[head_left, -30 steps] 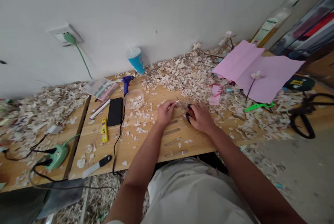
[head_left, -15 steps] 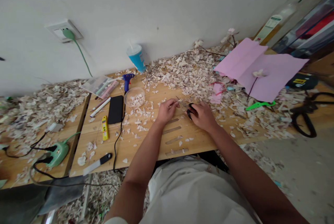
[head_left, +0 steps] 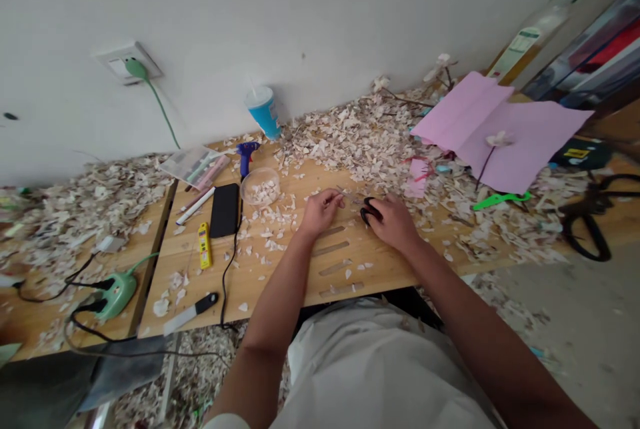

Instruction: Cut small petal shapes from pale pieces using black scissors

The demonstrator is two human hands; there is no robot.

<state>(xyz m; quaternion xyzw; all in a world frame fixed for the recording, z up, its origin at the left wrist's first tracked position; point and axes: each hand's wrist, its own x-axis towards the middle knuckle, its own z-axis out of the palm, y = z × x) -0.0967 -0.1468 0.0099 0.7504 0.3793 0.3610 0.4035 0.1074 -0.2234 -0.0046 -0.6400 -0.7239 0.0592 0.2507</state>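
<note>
My right hand (head_left: 393,221) is closed around the black handles of a small pair of scissors (head_left: 369,211), whose blades point left toward my other hand. My left hand (head_left: 321,210) has its thumb and fingers pinched together just left of the blades. Whatever sits between those fingertips is too small to name. Both hands are over the wooden table (head_left: 280,269), close to its slotted part. To the left stands a clear round tub (head_left: 261,187) with pale flakes in it.
Pale shavings (head_left: 345,129) heap along the wall. Left are a black phone (head_left: 225,210), yellow box (head_left: 205,245), blue glue gun (head_left: 246,157), blue cup (head_left: 264,112) and green power strip (head_left: 116,295). Right are pink sheets (head_left: 530,142), a green tool (head_left: 500,200) and large black-handled shears (head_left: 590,235).
The view has shifted slightly, so the table things appear a little further right. Both hands keep nearly the same pose, and the scissors remain in my right hand.
</note>
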